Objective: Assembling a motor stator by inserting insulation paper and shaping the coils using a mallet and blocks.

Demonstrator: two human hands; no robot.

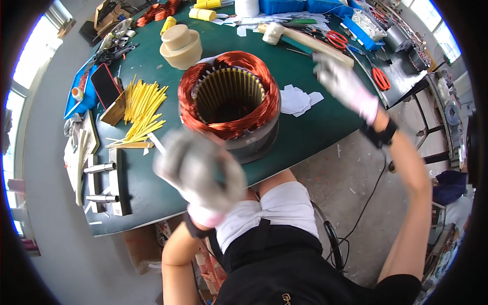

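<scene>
A motor stator (263, 129) stands upright near the table's front edge, with a thick ring of copper windings (272, 84) around its top and yellowish strips lining the bore. My left hand (201, 168), in a whitish glove, is just in front of its near left side; motion smears the fingers, so their grip is unclear. Out to the right, my gloved right hand (343, 84) reaches toward a long wooden bar (320, 44). Its fingertips are close to the bar, but blur hides whether they touch it. A white-headed mallet (273, 33) lies beside the bar.
White paper slips (300, 100) lie right of the stator. To its left are yellow sticks (142, 109), a phone (104, 85) and a metal-and-wood fixture (116, 183). A cream stepped cylinder (180, 48) stands behind. Red-handled scissors (380, 79) lie at the right edge.
</scene>
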